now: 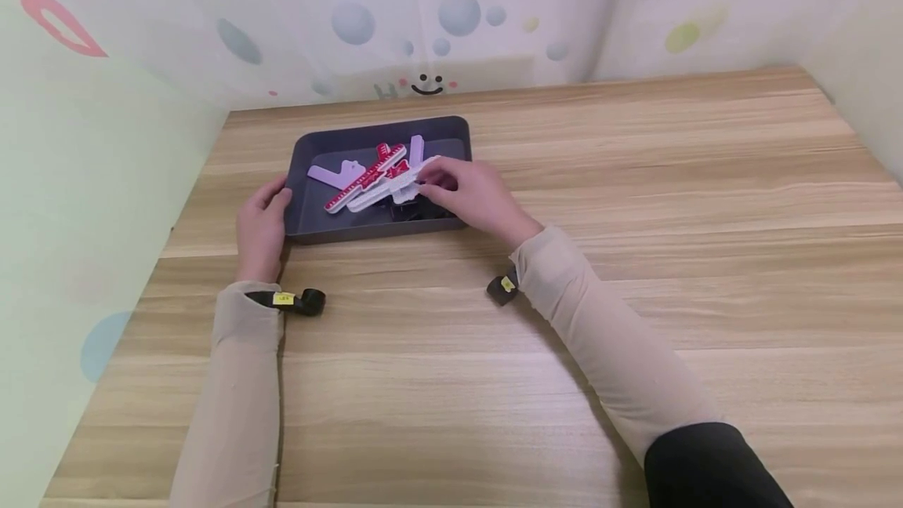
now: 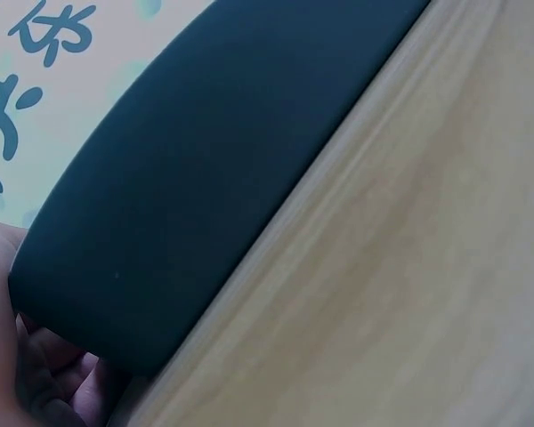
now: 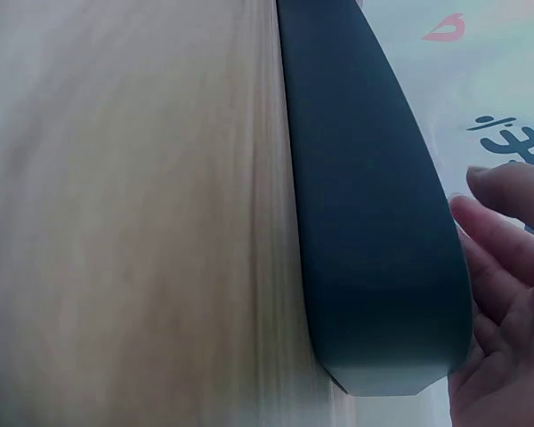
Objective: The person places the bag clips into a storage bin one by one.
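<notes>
My left hand (image 1: 259,230) grips the left side of a dark grey tray (image 1: 299,210), thumb up at the rim. In the left wrist view, fingers (image 2: 67,369) curl at the tray's lower corner. Over the tray's right side, my right hand (image 1: 476,194) pinches a white plastic clip (image 1: 381,193) between thumb and fingers. That clip slants across a red clip (image 1: 346,196) with white marks along its edge. Lavender clips (image 1: 326,175) lie farther left and at the back. Black pieces (image 1: 405,212) sit partly hidden below the right hand.
The tray stands on a wood-grain table (image 1: 635,273), near its back left. Behind it hangs a white printed wall cloth (image 1: 550,14), with a pale green wall (image 1: 92,179) on the left. Each wrist wears a small black camera (image 1: 310,302).
</notes>
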`<state>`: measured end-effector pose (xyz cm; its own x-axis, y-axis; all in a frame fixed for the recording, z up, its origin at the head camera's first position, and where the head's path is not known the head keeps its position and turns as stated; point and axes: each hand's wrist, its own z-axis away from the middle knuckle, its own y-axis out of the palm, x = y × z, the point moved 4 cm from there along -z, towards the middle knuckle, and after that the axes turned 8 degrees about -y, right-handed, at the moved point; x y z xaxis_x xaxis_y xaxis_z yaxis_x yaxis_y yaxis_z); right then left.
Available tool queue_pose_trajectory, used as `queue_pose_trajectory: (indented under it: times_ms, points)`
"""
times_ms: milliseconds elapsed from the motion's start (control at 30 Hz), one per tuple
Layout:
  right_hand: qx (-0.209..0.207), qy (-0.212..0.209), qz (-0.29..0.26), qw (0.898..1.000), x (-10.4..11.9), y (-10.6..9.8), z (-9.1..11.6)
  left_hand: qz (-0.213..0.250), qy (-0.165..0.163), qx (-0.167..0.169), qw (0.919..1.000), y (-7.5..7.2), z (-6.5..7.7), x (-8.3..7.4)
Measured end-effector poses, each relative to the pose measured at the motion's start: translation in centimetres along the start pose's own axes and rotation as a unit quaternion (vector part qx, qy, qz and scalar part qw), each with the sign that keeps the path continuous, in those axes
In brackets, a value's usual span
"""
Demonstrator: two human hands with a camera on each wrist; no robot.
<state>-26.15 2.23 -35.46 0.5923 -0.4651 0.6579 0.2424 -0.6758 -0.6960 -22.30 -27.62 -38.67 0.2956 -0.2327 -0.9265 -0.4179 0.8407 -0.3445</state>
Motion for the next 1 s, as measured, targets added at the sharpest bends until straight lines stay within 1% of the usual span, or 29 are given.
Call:
queue_pose_trajectory:
  times_ms: [200,700,833,1000]
  points:
    - [0.01,-0.007,0.019,1.0,0.26,0.16,-0.04,-0.005,-0.001,0.003,1.0,-0.12,-0.04,0.09]
    - [0.013,-0.003,0.016,1.0,0.33,-0.07,-0.1,-0.005,0.003,0.005,1.0,-0.18,-0.01,-0.25]
    - [0.02,0.001,0.004,1.0,0.1,0.07,0.07,-0.023,0.008,0.0,0.9997,-0.25,-0.07,-0.11]
    - [0.028,0.007,-0.024,0.999,-0.15,0.2,0.11,-0.017,0.011,-0.004,0.9998,-0.31,-0.21,0.23]
